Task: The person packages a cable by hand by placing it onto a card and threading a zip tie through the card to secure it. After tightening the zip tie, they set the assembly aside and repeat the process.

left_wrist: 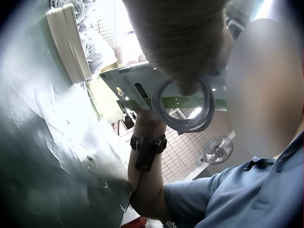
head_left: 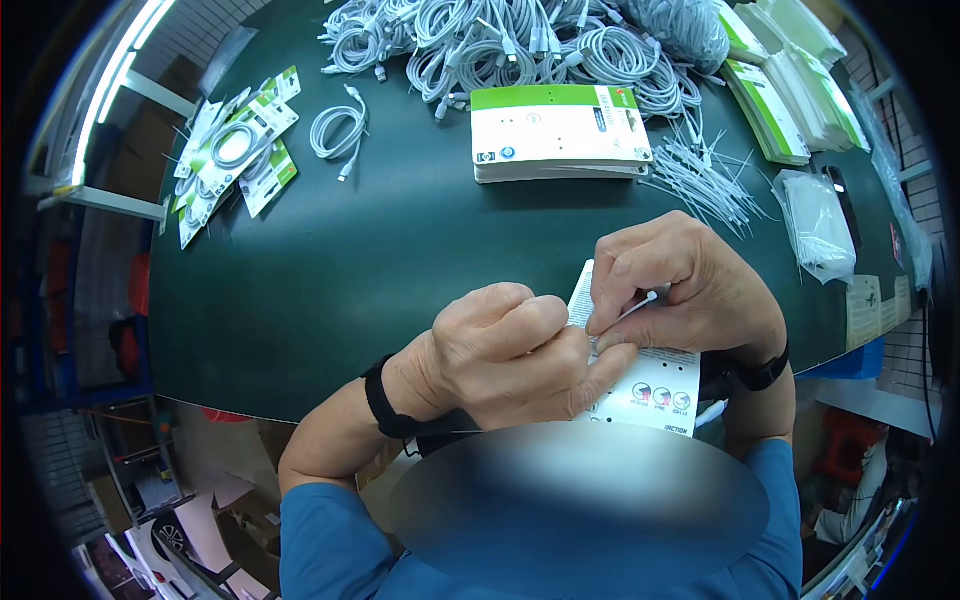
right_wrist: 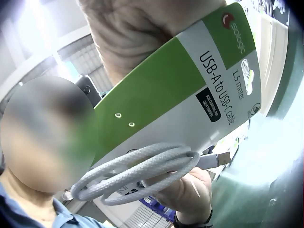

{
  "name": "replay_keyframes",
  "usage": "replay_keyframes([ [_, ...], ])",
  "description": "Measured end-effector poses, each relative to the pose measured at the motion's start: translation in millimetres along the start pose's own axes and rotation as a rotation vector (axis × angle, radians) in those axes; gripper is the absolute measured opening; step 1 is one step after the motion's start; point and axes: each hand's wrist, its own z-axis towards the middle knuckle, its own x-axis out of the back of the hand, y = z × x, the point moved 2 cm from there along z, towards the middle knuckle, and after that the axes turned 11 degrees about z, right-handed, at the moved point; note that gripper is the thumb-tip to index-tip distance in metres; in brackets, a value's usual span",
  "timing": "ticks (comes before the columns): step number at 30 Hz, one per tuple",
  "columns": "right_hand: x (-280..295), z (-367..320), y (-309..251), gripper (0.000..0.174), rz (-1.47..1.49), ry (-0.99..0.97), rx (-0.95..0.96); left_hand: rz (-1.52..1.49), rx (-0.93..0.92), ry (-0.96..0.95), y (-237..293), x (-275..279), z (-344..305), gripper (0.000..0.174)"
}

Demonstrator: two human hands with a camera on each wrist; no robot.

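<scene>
My left hand grips a printed packaging card at its left side, with curled fingers and the thumb over its white back. My right hand pinches a thin white cable tie close above that back, right by the left thumb. In the right wrist view the card's green and white front reads USB-A to USB-C cable. A coiled grey braided USB cable lies against this front, its metal plug sticking out. Left fingers reach into the coil in the left wrist view.
A stack of cards stands ahead on the dark green table. Loose cable ties lie to its right, and heaped cables fill the back. Carded cables and a single coil are at left.
</scene>
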Motion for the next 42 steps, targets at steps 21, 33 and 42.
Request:
replay_keyframes([
  [21, 41, -14, 5, 0.024, 0.21, 0.826, 0.448, -0.303, 0.661, -0.013, -26, -17, 0, 0.024],
  [33, -26, 17, 4, 0.041, -0.925, 0.475, 0.48, -1.042, 1.318, 0.522, -51, -56, 21, 0.019],
  [42, -32, 15, 21, 0.03, -1.054, 0.451, 0.608, -1.0, 1.308, 0.46, -46, -66, 7, 0.026],
])
